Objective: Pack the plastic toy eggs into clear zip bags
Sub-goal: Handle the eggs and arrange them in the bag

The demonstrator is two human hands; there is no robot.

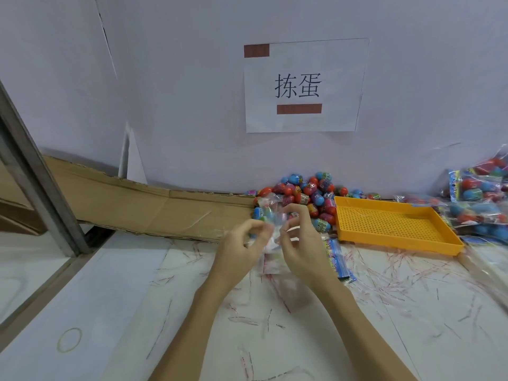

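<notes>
A heap of red, blue and purple plastic toy eggs (305, 195) lies against the back wall. Just in front of it, my left hand (239, 248) and my right hand (299, 243) together pinch a clear zip bag (270, 224) between them. The bag stands upright above the table, and a few coloured eggs show through its upper part. Its lower part is crumpled and partly hidden by my fingers. A stack of blue printed header cards (336, 257) lies on the table just right of my right hand.
An orange perforated tray (393, 224) sits to the right of the egg heap. Filled bags of eggs (481, 204) are piled at the far right. Flattened cardboard (154, 207) runs along the wall at left. Thin plastic strips litter the table, and a rubber band (69, 339) lies near left.
</notes>
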